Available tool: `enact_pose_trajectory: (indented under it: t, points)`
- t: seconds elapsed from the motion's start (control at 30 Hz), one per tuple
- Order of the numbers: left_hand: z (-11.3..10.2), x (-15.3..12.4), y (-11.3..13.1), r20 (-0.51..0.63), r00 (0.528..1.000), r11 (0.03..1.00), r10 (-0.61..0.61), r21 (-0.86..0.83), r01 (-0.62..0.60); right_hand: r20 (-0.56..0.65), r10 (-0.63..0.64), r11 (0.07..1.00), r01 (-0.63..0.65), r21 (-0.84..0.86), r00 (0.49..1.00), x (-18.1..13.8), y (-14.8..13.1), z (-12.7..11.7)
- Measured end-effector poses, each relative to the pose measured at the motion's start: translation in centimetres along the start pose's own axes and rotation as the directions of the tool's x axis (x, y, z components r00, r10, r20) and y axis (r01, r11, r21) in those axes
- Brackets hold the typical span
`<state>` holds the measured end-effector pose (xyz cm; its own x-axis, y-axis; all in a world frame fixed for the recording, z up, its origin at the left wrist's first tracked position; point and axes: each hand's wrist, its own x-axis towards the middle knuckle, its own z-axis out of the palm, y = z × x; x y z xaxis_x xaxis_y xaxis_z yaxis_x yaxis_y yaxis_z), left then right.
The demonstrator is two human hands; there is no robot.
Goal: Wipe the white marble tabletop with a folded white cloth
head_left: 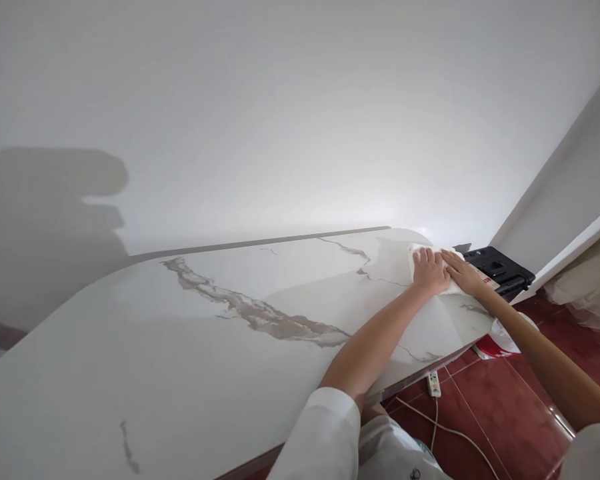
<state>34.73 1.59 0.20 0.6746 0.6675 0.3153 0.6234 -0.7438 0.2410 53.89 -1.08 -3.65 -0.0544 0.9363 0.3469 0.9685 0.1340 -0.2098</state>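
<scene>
- Presently on record: 2 bare hands, 1 cloth, 1 table, with sundry floor items.
- Left hand [430, 270]: laid flat, palm down, on the cloth, fingers stretched out close together and pointing away from the person; it grips nothing.
- Right hand [463, 272]: likewise flat and palm down, fingers extended, pressing the right part of the cloth; it sits just beside the left hand, the 2 nearly touching.
- Cloth [417, 251]: white, soft and crumpled, lying on the far right corner of the table under both hands; its edges show beyond the fingertips and below the wrists.
- Table [205, 347]: white marble-look top with grey-brown veins and rounded corners, its long far edge close along the wall.
- Sleeves [320, 433]: white, 1 on each forearm, pushed up towards the elbows.
- Black object [503, 268]: flat and boxy, just past the table's far right corner, near the right hand; what it is cannot be told.
- Red and white item [497, 343]: on the floor below the table edge, partly hidden by the right forearm.
- Power strip [434, 384]: white, on the floor, with a white cable [460, 435] trailing towards the person.
- Floor [510, 400]: dark red tiles.
- Wall [300, 120]: plain white, with a grey shadow [45, 200] on its left part.
</scene>
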Motion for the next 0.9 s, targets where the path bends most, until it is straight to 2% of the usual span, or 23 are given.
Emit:
enact_pose_trajectory:
  t: [0.2,0.47,0.67,0.9]
  points:
    - [0.0,2.3,-3.0,0.001,0.999,0.999,-0.043,0.002,0.043,-0.01,-0.074,0.997,0.075,0.02,0.997,4.3,-0.4,1.5]
    - [0.4,5.0,-6.8,-0.022,0.996,0.996,-0.091,0.015,0.092,0.016,-0.086,0.996,0.086,-0.023,0.996,9.2,-0.8,3.4]
    - [-0.2,6.5,-9.4,-0.017,0.992,0.992,-0.123,0.025,0.123,0.065,0.005,0.999,-0.003,-0.034,0.998,12.8,-1.5,4.6]
    - [-0.9,8.1,-12.2,0.001,0.983,0.981,-0.182,0.068,0.182,0.057,-0.065,0.997,0.063,0.046,0.996,17.2,-2.2,6.1]
